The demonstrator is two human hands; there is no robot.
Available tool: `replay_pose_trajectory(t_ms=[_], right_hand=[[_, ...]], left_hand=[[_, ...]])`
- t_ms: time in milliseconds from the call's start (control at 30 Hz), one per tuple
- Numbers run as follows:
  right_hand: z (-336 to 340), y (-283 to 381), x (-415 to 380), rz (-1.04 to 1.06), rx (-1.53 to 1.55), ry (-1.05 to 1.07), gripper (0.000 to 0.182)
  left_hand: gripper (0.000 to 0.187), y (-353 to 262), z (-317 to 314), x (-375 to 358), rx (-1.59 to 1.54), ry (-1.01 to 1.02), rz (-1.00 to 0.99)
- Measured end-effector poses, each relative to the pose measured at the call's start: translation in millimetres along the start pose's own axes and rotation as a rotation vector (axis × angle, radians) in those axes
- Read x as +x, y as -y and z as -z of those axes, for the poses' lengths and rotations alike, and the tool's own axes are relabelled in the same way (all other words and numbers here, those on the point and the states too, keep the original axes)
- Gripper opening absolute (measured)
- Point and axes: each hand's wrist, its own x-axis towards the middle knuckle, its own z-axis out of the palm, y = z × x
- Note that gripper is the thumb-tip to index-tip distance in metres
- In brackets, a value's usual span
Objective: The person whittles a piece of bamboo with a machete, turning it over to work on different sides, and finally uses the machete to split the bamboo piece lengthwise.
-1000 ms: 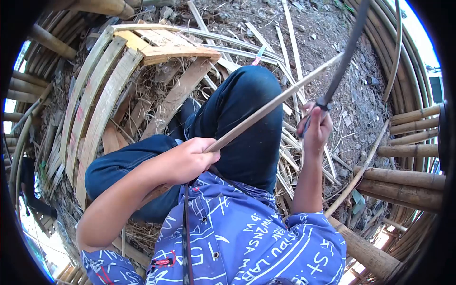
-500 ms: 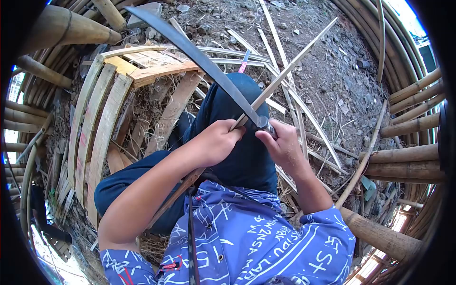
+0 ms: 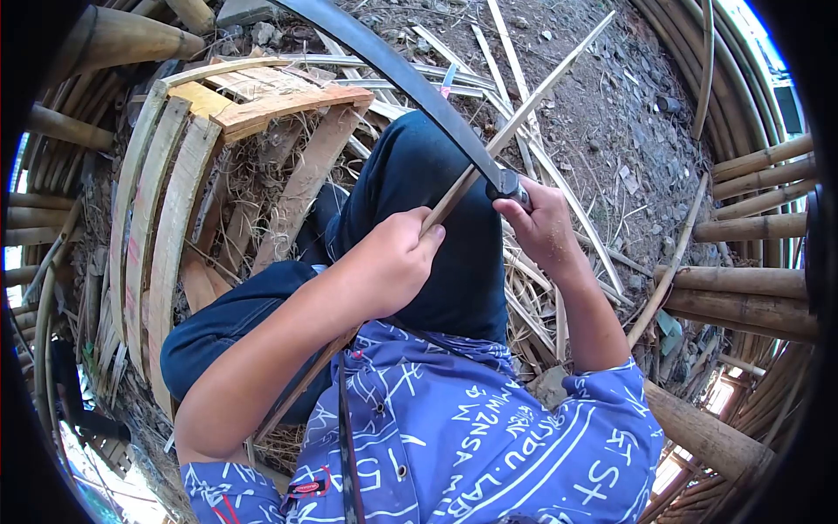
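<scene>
My left hand (image 3: 403, 262) is closed around a long bamboo strip (image 3: 552, 80), which slants from beside my body up to the right past my raised knee (image 3: 445, 157). My right hand (image 3: 543, 225) grips the dark handle of a machete (image 3: 403, 89). Its long curved blade points up and to the left, crossing the strip just beyond my left hand. Blade and strip appear to touch near the handle end. The strip's lower part passes under my left forearm and is partly hidden.
A slatted wooden crate (image 3: 188, 205) with fibrous shavings around it stands on the left. Several cut bamboo strips (image 3: 572, 196) lie on the stony ground (image 3: 611, 113) ahead. Bamboo poles (image 3: 742, 284) line the right side, with more poles (image 3: 131, 44) at upper left.
My right hand has moved slightly up and right with the machete, farther from my left hand. The blade now crosses the strip farther along. My left hand has shifted slightly left, still holding the strip.
</scene>
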Motion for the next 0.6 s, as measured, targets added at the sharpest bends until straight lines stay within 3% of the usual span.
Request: replay_pose_trajectory(t_ms=[133,233,367,600], right_hand=[[1,-13,2,0.090,-0.084,-0.034,0.048],[15,-33,12,-0.049,-0.075,-0.148,0.047],[39,-88,28,-0.183,-0.116,-0.270,0.066],[34,-102,34,-0.162,-0.109,-0.286,0.067]], left_hand=[[0.020,2,-2,-4,0.036,-0.028,-0.016],[0.023,-1,4,-22,0.068,-0.018,0.038],[0.024,-2,10,-52,0.030,0.020,0.137],[0.022,6,15,-69,-0.169,0.097,0.251]])
